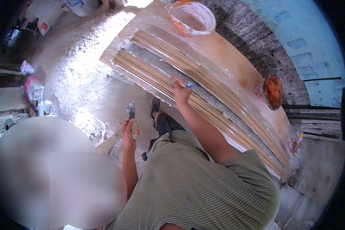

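My left hand (pixel 129 131) is closed round the handle of a putty knife (pixel 131 111), held out over the floor with its smeared blade pointing up and away from me. Over the workbench, my right hand (pixel 181 94) grips a small tool with a blue part (pixel 188 85); its working end is too small to make out. That tool is at the nearer bundle of long brown ribbed strips (pixel 214 111). A second bundle of the same strips (pixel 203 76) lies alongside, beyond a grey gap. Whitish smears mark the strips' edges.
The wooden workbench (pixel 234 50) carries a white-and-orange tub (pixel 191 19) at its far end and an orange bowl (pixel 273 92) at its right edge. Bags and containers (pixel 34 90) stand along the left. A wooden offcut (pixel 108 143) lies on the floor near my left arm.
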### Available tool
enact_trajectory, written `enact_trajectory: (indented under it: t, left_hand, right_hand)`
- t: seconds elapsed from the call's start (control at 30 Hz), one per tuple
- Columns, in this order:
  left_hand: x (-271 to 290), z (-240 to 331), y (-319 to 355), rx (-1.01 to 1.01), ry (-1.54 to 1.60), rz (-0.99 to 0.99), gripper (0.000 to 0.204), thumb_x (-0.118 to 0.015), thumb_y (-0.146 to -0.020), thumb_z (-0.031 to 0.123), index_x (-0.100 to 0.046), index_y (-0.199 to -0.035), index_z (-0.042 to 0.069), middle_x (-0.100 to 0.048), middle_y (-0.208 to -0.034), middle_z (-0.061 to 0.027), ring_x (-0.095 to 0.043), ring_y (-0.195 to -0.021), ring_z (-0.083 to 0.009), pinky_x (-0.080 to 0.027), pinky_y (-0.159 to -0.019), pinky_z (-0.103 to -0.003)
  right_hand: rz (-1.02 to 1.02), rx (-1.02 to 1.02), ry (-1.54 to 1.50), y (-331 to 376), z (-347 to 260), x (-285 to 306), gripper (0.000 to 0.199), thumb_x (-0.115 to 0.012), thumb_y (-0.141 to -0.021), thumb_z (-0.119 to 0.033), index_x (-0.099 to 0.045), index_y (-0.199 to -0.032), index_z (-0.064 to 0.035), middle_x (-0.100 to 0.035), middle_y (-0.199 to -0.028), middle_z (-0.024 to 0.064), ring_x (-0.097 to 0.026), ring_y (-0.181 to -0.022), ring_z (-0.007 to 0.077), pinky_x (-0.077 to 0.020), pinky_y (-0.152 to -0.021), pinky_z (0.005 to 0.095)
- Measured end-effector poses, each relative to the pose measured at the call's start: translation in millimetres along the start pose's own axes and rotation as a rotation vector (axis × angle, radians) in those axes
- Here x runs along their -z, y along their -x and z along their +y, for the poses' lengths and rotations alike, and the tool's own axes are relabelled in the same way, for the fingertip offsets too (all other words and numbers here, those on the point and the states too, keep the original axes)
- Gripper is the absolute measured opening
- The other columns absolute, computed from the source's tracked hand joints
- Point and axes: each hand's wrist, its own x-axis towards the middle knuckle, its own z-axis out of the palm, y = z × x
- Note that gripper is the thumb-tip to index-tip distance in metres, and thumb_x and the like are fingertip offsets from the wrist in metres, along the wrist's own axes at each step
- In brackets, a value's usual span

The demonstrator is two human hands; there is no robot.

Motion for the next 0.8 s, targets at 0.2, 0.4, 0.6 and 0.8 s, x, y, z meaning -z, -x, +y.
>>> enact_trajectory:
  t: [0.2, 0.4, 0.6, 0.8]
  left_hand:
    - [13, 37, -32, 0.029, -0.028, -0.012, 0.017, -0.061, -0.094, 0.021, -0.056, -0.105, 0.010, -0.061, -0.083, -0.0023, -0.058, -0.059, -0.0115, -0.049, -0.048, -0.026]
    - [3, 119, -64, -0.013, -0.109, 0.026, 0.018, -0.058, -0.095, 0.020, -0.057, -0.109, 0.009, -0.061, -0.087, -0.0024, -0.058, -0.064, -0.0113, -0.049, -0.049, -0.027]
    - [-6, 170, -129, -0.073, -0.171, -0.106, 0.017, -0.054, -0.096, 0.025, -0.055, -0.103, 0.009, -0.057, -0.085, -0.0018, -0.056, -0.063, -0.0111, -0.048, -0.049, -0.025]
    - [-46, 203, -205, -0.004, -0.350, -0.344, 0.021, -0.056, -0.094, 0.029, -0.056, -0.103, 0.011, -0.059, -0.088, -0.0016, -0.057, -0.064, -0.0125, -0.046, -0.051, -0.026]
  right_hand:
    - [-0.044, 0.146, 0.438, -57, 41, -214, 0.019, -0.067, -0.086, -0.021, -0.065, -0.076, -0.0060, -0.068, -0.074, 0.0192, -0.067, -0.065, 0.0282, -0.0540, -0.054, 0.0401]
    - [-0.271, 0.167, 0.379, -84, 55, -363, 0.035, -0.059, -0.087, -0.030, -0.062, -0.070, 0.0003, -0.063, -0.066, 0.0229, -0.064, -0.065, 0.0399, -0.0497, -0.061, 0.0491]
    - [-0.215, 0.468, 0.395, -33, 12, -259, 0.020, -0.069, -0.085, -0.023, -0.067, -0.081, -0.0035, -0.065, -0.073, 0.0176, -0.063, -0.073, 0.0399, -0.0510, -0.066, 0.0477]
    - [-0.015, 0.185, 0.529, 16, -21, -69, 0.020, -0.074, -0.083, -0.020, -0.068, -0.094, -0.0044, -0.070, -0.088, 0.0136, -0.068, -0.081, 0.0262, -0.0541, -0.072, 0.0392]
